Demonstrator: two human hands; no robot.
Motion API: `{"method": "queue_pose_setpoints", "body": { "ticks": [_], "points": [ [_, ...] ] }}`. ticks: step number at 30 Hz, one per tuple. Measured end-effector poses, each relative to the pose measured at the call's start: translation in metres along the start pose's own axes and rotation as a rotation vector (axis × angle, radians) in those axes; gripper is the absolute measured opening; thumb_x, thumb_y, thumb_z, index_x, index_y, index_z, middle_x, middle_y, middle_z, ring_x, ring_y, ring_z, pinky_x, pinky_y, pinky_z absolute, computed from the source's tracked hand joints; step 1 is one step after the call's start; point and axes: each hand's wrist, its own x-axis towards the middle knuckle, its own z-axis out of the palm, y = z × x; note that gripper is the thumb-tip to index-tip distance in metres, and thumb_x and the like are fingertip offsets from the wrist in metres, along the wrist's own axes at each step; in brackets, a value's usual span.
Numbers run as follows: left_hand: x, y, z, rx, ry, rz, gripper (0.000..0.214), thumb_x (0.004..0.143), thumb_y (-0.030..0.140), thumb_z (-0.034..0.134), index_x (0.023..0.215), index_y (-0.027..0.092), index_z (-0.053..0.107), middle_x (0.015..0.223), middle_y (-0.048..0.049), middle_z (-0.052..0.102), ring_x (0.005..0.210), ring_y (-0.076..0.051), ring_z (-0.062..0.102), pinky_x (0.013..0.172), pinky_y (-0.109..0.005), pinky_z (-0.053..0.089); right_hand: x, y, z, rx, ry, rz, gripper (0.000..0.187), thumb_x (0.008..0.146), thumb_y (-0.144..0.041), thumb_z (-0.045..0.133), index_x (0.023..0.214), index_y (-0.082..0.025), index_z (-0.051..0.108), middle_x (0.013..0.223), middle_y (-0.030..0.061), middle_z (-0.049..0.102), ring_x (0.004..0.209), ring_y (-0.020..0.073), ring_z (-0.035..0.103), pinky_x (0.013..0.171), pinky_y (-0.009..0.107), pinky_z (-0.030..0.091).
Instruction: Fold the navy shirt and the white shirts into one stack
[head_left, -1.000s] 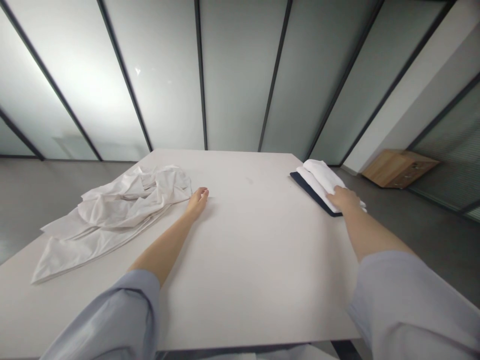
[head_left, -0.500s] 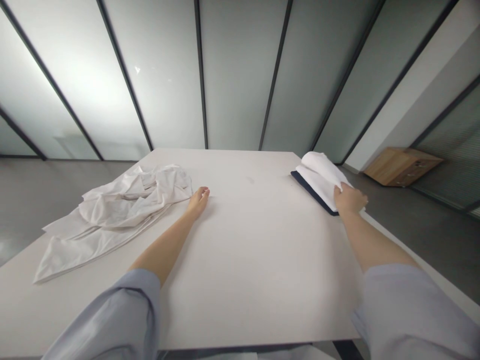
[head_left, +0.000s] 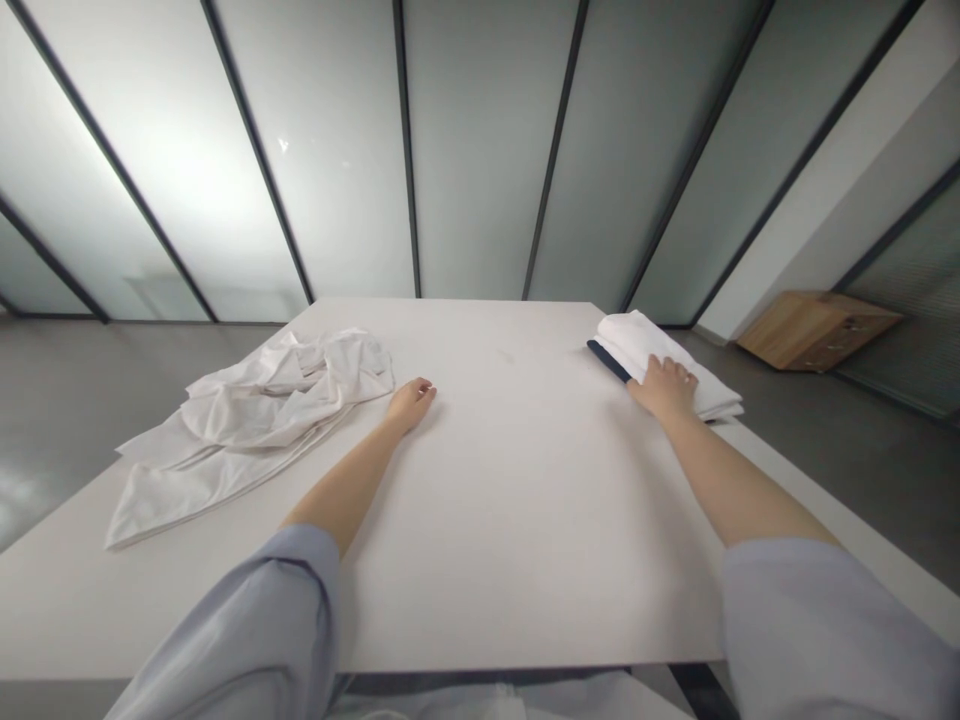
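Observation:
My left hand (head_left: pixel 410 405) rests palm down on the bare white tabletop, holding nothing, just right of a crumpled white cloth (head_left: pixel 262 420). Its fingertips are a little apart from the cloth. My right hand (head_left: pixel 663 389) lies on top of a folded white cloth (head_left: pixel 649 342), pressing on the fold. Beneath that cloth a dark navy fabric (head_left: pixel 608 359) shows only as a thin strip at its left edge. The rest of the navy piece is hidden.
The white table (head_left: pixel 517 530) has its far edge against frosted glass panels (head_left: pixel 480 150) with dark frames. A wooden cabinet (head_left: pixel 816 330) stands on the grey floor at the right. My light blue sleeves enter from the bottom corners.
The white cloth now lies folded down flatter and covers most of the navy fabric, its end reaching farther right. My right hand has moved onto its top. My left hand stays nearly still.

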Motion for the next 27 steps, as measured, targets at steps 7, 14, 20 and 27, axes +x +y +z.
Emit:
{"method": "queue_pose_setpoints", "body": {
  "ticks": [7, 14, 20, 27],
  "points": [
    [-0.008, 0.01, -0.002, 0.259, -0.057, 0.161, 0.028, 0.085, 0.03, 0.052, 0.102, 0.017, 0.069, 0.104, -0.0136, 0.066, 0.102, -0.028, 0.059, 0.093, -0.039, 0.044, -0.042, -0.093, 0.009, 0.249, -0.12, -0.323, 0.046, 0.09, -0.028, 0.049, 0.135, -0.017, 0.047, 0.139, 0.0153, 0.047, 0.125, 0.0325, 0.045, 0.104, 0.043, 0.033],
    [-0.008, 0.012, -0.002, 0.314, -0.085, 0.17, 0.028, 0.084, 0.029, 0.053, 0.105, 0.017, 0.068, 0.111, -0.0147, 0.063, 0.109, -0.03, 0.056, 0.096, -0.041, 0.042, -0.08, -0.14, 0.029, 0.318, -0.268, -0.605, 0.037, 0.092, -0.03, 0.049, 0.126, -0.019, 0.058, 0.136, 0.0108, 0.052, 0.125, 0.0257, 0.047, 0.105, 0.037, 0.033],
    [-0.006, 0.013, 0.0, 0.391, -0.138, 0.14, 0.037, 0.087, 0.034, 0.05, 0.119, 0.019, 0.062, 0.127, -0.0122, 0.058, 0.118, -0.028, 0.053, 0.101, -0.04, 0.04, -0.076, -0.133, 0.04, 0.348, -0.231, -0.632, 0.035, 0.092, -0.031, 0.049, 0.122, -0.019, 0.062, 0.131, 0.0094, 0.057, 0.119, 0.0242, 0.051, 0.103, 0.035, 0.036],
    [-0.007, 0.01, -0.001, 0.444, -0.165, 0.182, 0.041, 0.09, 0.036, 0.046, 0.124, 0.018, 0.059, 0.131, -0.0112, 0.057, 0.12, -0.026, 0.053, 0.104, -0.037, 0.04, -0.076, -0.131, 0.049, 0.363, -0.175, -0.651, 0.035, 0.092, -0.031, 0.048, 0.12, -0.019, 0.064, 0.129, 0.01, 0.058, 0.118, 0.0253, 0.053, 0.101, 0.037, 0.039]
  ]
}}
